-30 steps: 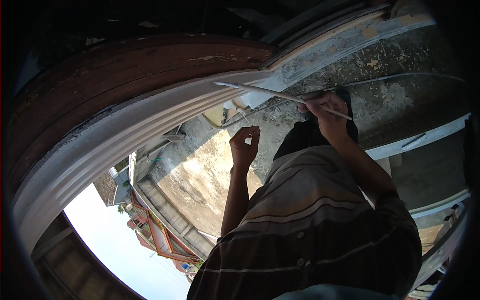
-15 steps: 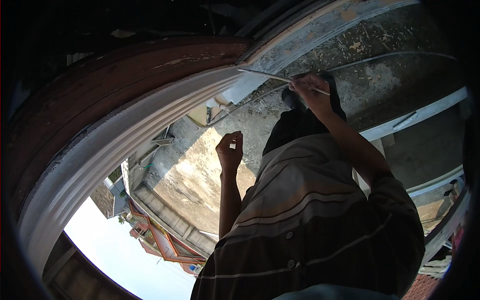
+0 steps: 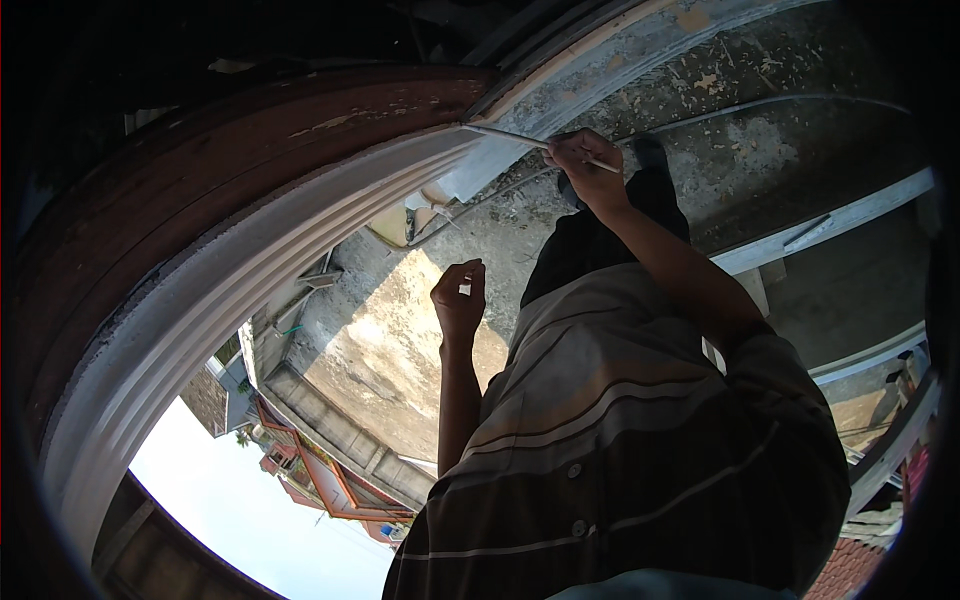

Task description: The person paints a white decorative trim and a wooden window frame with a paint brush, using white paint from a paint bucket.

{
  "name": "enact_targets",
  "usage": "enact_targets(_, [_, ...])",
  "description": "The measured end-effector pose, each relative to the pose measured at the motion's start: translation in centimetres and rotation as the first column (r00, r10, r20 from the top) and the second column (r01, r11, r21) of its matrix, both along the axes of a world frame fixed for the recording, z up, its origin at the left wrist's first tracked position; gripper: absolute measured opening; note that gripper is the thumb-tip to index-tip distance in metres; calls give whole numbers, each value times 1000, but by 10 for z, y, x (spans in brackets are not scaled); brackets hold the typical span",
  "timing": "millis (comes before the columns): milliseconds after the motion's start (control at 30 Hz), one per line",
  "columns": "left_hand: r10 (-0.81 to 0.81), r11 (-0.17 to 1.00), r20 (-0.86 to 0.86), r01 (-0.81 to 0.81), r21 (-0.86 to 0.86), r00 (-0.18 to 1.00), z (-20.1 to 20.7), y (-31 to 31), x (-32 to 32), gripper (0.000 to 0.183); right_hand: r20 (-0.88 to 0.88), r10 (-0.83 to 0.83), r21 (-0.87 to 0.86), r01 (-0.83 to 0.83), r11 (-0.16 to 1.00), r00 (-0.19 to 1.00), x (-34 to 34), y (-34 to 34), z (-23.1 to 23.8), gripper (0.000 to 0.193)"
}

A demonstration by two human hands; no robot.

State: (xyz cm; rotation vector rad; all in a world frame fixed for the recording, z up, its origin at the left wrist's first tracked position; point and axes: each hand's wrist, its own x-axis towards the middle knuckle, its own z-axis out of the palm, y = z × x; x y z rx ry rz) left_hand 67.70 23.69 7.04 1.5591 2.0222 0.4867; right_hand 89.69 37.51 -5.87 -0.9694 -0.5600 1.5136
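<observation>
My right hand grips a thin pale paintbrush near its back end, thumb and fingers wrapped round the handle. The brush points left, and its tip meets the seam between the reddish-brown wooden frame and the white ridged moulding. My left hand hangs in the air below the moulding, away from it. Its thumb and fingers curl together into a ring, with bright ground showing through the gap and nothing visible held.
Beyond the moulding runs a grey-white ledge with patchy paint. Below me lies a stained concrete floor, partly sunlit. A thin pipe crosses it. A pale blue-white beam is at right, and a low wall at lower left.
My right hand has moved left and slightly up in the picture with the paintbrush, its tip now a little farther left along the seam. The left hand keeps nearly the same place and curl.
</observation>
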Motion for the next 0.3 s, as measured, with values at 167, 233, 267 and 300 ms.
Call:
enact_targets(167, [2, 1000, -5, -2, -12, 1000, -1, -1, 0, 9, -2, 20, -5, -20, 1000, 1000, 1, -5, 3, 9])
enact_targets(233, [0, 1000, 2, 0, -13, 1000, -2, -2, -1, 8, 15, 39, -21, -39, 999, 999, 7, -10, -9, 9])
enact_targets(267, [-1, 1000, 4, 1, -12, 1000, -3, -2, -2, 8, 56, 42, -6, -41, 999, 998, 9, -10, -17, 8])
enact_targets(300, [-2, 1000, 6, 2, -14, 1000, -4, -1, -2, 8, 96, 44, 9, -45, 999, 994, 10, -8, -25, 8])
